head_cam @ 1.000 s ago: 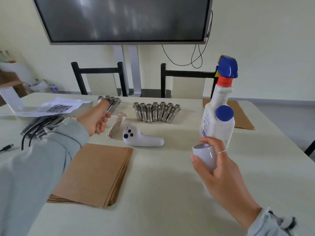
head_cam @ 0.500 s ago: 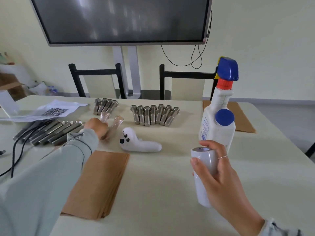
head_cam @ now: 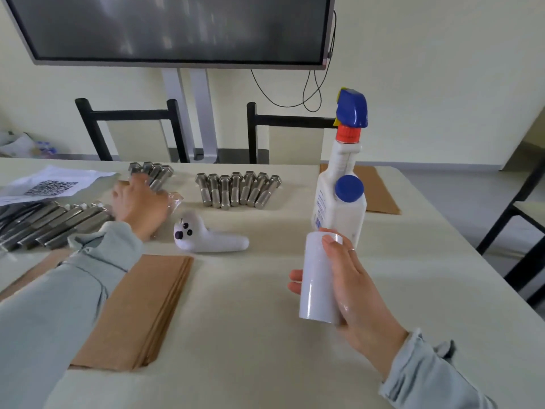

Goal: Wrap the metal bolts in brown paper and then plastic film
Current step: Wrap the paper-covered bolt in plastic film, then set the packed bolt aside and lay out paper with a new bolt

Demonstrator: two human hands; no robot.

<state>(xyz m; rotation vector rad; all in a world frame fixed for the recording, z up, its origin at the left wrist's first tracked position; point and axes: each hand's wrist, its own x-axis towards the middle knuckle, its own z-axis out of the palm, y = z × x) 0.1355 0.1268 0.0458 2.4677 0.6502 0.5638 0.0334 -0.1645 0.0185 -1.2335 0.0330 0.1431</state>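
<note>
A row of several metal bolts (head_cam: 239, 190) lies at the middle back of the table. A smaller bolt group (head_cam: 153, 171) lies back left, and longer bolts (head_cam: 53, 222) lie at the far left. My left hand (head_cam: 138, 202) rests palm down with fingers spread, its fingertips at the smaller group. A film-wrapped bolt (head_cam: 174, 199) pokes out from under its right side. My right hand (head_cam: 356, 290) grips a white roll of plastic film (head_cam: 317, 278), held upright above the table. A stack of brown paper (head_cam: 138, 308) lies in front of my left arm.
A white handheld device (head_cam: 209, 239) lies between the hands. A spray bottle (head_cam: 339, 160) and a blue-capped white bottle (head_cam: 348, 214) stand just behind the roll. More brown paper (head_cam: 377, 187) lies back right, a QR sheet (head_cam: 50, 184) back left. Two chairs stand behind the table.
My left hand has put the wrapped bolt down and stretched flat toward the back-left bolts. My right hand has lifted and tilted the film roll upright.
</note>
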